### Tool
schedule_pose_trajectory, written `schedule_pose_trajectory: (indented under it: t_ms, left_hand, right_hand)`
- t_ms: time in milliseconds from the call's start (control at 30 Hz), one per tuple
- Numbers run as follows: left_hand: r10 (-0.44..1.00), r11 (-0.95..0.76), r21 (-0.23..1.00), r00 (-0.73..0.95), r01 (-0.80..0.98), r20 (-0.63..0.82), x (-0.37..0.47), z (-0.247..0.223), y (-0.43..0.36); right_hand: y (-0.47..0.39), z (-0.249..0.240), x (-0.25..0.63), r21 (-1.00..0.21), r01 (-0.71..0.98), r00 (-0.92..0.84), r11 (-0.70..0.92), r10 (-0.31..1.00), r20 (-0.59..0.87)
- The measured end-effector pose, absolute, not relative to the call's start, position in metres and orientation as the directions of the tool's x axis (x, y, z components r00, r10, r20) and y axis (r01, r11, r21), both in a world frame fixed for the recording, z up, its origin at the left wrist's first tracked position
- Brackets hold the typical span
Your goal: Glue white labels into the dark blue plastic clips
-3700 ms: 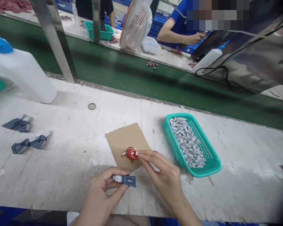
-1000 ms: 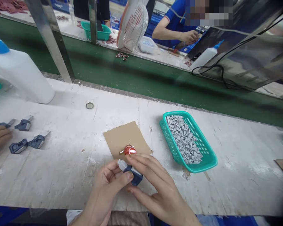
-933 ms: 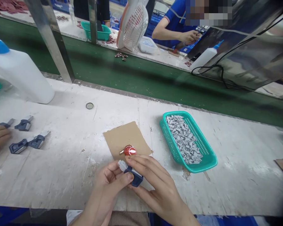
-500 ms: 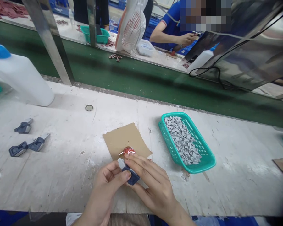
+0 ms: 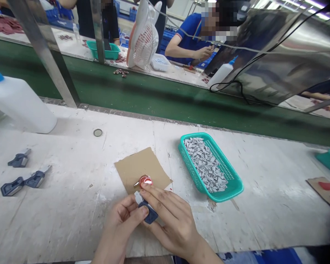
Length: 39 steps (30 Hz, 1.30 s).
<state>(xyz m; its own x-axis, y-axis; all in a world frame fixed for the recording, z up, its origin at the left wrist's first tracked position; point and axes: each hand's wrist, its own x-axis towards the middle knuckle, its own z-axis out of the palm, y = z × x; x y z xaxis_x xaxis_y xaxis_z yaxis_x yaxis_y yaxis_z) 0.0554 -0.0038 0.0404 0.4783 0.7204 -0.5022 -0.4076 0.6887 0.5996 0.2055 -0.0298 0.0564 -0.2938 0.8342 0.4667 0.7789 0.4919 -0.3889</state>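
Between both hands, near the table's front edge, is a dark blue plastic part point(image 5: 151, 215) with a light grey tip point(image 5: 138, 198). My left hand point(image 5: 118, 223) pinches it from the left, thumb on top. My right hand point(image 5: 178, 220) is closed on its right side, with the fingers laid across it and partly hiding it. Just beyond the fingertips, a glossy red round piece point(image 5: 146, 180) with a clear wet streak lies on a brown cardboard square point(image 5: 139, 165). Three similar blue parts point(image 5: 18, 160) lie at the left.
A green basket point(image 5: 230, 194) of small grey pieces point(image 5: 205, 161) stands right of the cardboard. At the left are a large white bottle point(image 5: 24, 106) and a bottle cap point(image 5: 98, 132). Behind a metal post point(image 5: 48, 55) and green strip point(image 5: 143, 97), other people work.
The view has shifted slightly, so the table things sit a little further left in the picture. Both hands keep their hold on the blue part, close to the red piece.
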Motion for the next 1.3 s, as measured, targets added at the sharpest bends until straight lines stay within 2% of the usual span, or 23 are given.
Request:
schedule_pose_trajectory:
  t_ms: [200, 433, 600, 833, 933, 1000, 1100, 1133, 1200, 1267, 1300]
  left_hand:
    - [0.72, 0.682, 0.562, 0.564, -0.468, -0.404, 0.057, 0.046, -0.004]
    - [0.711, 0.697, 0.578, 0.518, -0.425, -0.475, 0.055, 0.046, -0.003]
    - [0.717, 0.691, 0.548, 0.54, -0.471, -0.441, 0.058, 0.045, -0.005]
    - [0.735, 0.664, 0.566, 0.565, -0.488, -0.375, 0.059, 0.041, -0.005]
    - [0.749, 0.651, 0.589, 0.534, -0.479, -0.393, 0.058, 0.041, -0.004]
    - [0.772, 0.631, 0.603, 0.476, -0.488, -0.422, 0.057, 0.041, -0.005]
    - [0.843, 0.535, 0.71, 0.353, -0.458, -0.407, 0.056, 0.042, -0.006]
    - [0.876, 0.475, 0.769, 0.314, -0.427, -0.367, 0.055, 0.042, -0.007]
    - [0.939, 0.311, 0.881, 0.259, -0.357, -0.227, 0.053, 0.041, -0.007]
    - [0.97, 0.13, 0.947, 0.234, -0.295, -0.06, 0.051, 0.038, -0.007]
    - [0.973, 0.047, 0.963, 0.23, -0.266, 0.016, 0.05, 0.037, -0.006]
  right_hand:
    - [-0.034, 0.056, 0.206, -0.505, 0.731, -0.219, 0.459, 0.859, 0.463]
    - [-0.037, 0.051, 0.206, -0.627, 0.686, -0.163, 0.369, 0.918, 0.362]
    - [-0.033, 0.057, 0.206, -0.62, 0.656, -0.166, 0.43, 0.884, 0.438]
    - [-0.033, 0.057, 0.208, -0.438, 0.749, -0.226, 0.497, 0.814, 0.536]
    - [-0.033, 0.054, 0.207, -0.47, 0.741, -0.223, 0.48, 0.836, 0.502]
    - [-0.034, 0.052, 0.206, -0.555, 0.708, -0.198, 0.437, 0.877, 0.437]
    - [-0.039, 0.049, 0.206, -0.765, 0.587, -0.114, 0.267, 0.962, 0.249]
    - [-0.04, 0.048, 0.206, -0.846, 0.497, -0.081, 0.191, 0.981, 0.174]
    - [-0.041, 0.047, 0.207, -0.976, 0.215, -0.037, 0.043, 0.999, 0.036]
    - [-0.039, 0.048, 0.207, -0.993, -0.084, -0.044, -0.078, 0.996, -0.075]
    - [-0.038, 0.049, 0.207, -0.976, -0.181, -0.061, -0.119, 0.992, -0.11]
